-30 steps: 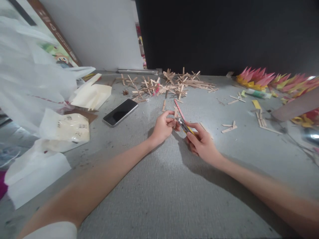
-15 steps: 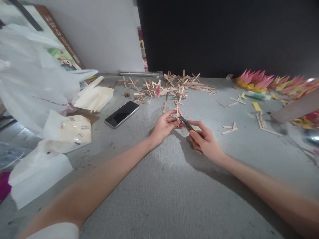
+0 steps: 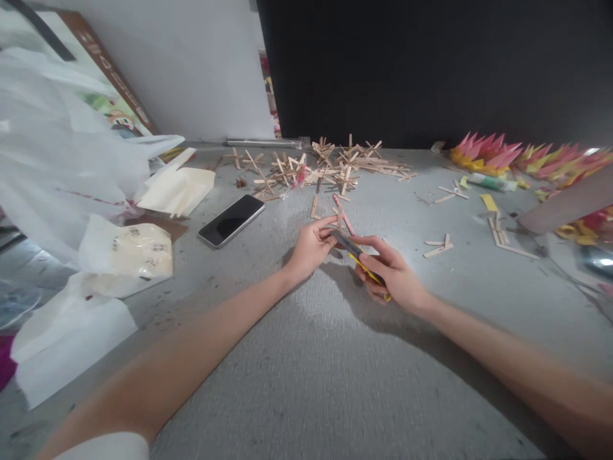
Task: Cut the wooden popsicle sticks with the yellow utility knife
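Observation:
In the middle of the grey table (image 3: pixel 297 358), my right hand (image 3: pixel 395 271) is wrapped round a yellow and black utility knife (image 3: pixel 355 250). The knife's front end points up and left, close to the fingertips of my left hand (image 3: pixel 310 248). Those fingers pinch a small wooden stick (image 3: pixel 340 214), whose lower part is hidden by the fingers and knife. Whether the blade touches the stick I cannot make out. Just beyond lies a red-patterned strip (image 3: pixel 343 214), slanting on the table.
Several crossed wooden sticks (image 3: pixel 335 167) are heaped at the back. A phone (image 3: pixel 232 221), an open cream box (image 3: pixel 179 191) and a white plastic bag (image 3: pixel 57 153) lie left. To the right are stick pieces (image 3: pixel 438 246) and pink-yellow folded paper flowers (image 3: pixel 486 155).
The knife and my right hand have shifted slightly left and down, and the knife's front end now overlaps my left fingertips. The view has turned a little.

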A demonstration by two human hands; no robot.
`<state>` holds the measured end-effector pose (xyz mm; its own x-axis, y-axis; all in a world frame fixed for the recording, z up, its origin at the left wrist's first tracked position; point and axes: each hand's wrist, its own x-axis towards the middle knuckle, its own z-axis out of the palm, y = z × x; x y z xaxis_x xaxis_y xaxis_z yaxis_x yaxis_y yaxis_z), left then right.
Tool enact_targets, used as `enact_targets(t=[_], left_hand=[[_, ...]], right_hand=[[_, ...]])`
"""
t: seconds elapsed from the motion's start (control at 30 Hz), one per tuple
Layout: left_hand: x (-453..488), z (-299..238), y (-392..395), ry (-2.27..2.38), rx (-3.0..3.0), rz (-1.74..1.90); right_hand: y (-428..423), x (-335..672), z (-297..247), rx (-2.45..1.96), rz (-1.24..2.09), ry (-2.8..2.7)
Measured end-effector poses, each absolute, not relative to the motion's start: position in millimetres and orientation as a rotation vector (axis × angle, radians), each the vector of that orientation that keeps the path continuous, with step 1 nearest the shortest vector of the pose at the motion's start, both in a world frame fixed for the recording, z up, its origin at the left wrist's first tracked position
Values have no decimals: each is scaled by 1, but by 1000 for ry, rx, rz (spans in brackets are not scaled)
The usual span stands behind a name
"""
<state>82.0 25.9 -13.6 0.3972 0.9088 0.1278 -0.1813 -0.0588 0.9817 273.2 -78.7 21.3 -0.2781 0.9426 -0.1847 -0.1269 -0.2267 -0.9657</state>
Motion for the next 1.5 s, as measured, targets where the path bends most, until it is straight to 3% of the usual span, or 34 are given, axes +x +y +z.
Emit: enact_targets(t=[0.23, 1.1, 1.5], left_hand=[[80, -8, 24, 730, 1272, 1025], [83, -4, 21, 677, 1302, 879], [83, -8, 19, 728, 1573, 968]], right_hand=[[-77, 279, 10, -1160, 1150, -1292], [-76, 283, 4, -1380, 768, -1524], [-76, 283, 4, -1344, 781, -1471]])
